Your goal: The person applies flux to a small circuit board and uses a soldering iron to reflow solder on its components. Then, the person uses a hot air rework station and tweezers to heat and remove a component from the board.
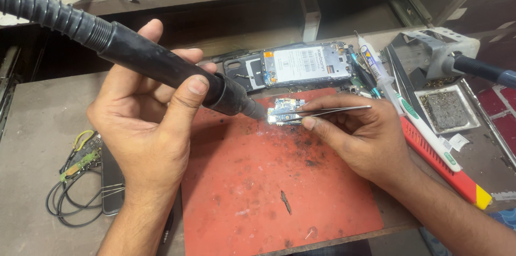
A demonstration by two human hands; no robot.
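My left hand (148,127) grips a black hot-air wand (161,65) with a ribbed hose running off the upper left. Its nozzle tip points right and almost touches a small circuit board (284,111). That board lies near the top edge of a scorched red mat (258,191). My right hand (360,138) pinches metal tweezers (328,110), whose tips rest on the board from the right. Behind the board lies an opened phone (306,65) with its insides showing.
A soldering iron stand (430,52) and a metal tray (446,110) sit at the right. Syringe tubes (376,65) and a red and yellow tool (446,167) lie beside them. Tangled wires (75,181) and a dark phone (111,181) lie left of the mat.
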